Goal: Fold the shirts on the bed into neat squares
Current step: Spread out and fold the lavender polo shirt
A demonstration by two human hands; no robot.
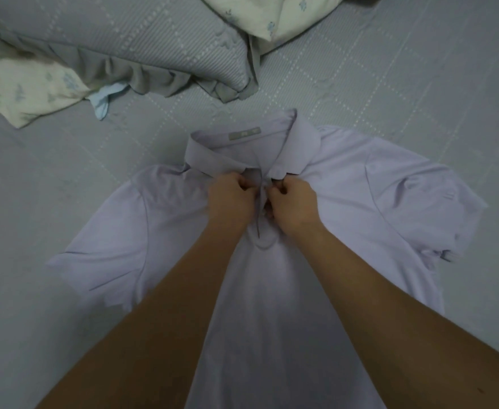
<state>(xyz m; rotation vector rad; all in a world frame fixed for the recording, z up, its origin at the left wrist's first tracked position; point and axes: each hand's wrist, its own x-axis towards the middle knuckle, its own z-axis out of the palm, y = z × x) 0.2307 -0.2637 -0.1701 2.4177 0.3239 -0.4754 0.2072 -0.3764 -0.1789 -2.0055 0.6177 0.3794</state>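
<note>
Grey quilted bed cover point(404, 93) fills the view, stitched in a dotted grid. At the top left sits a grey striped pillow point(118, 45) with a ruffled edge. A cream floral cloth point(21, 87) lies at its left, another cream floral piece point(272, 16) at top centre. A small light-blue scrap point(103, 101) pokes out below the pillow edge.

Lilac polo shirt point(360, 202) lies flat, front up, in the middle of the bed, collar away from the person, both short sleeves spread out to the sides, hem running off the bottom edge. Grey neck label point(244, 133) visible inside the collar.

Both hands meet at the placket just below the collar. Left hand point(230, 199) has fingers curled tight, pinching the left edge of the placket. Right hand point(292, 205) is likewise curled, pinching the right edge. Knuckles nearly touching across the opening. Cannot tell whether a button sits between the fingertips. Both forearms bare, lying over the shirt body.
</note>
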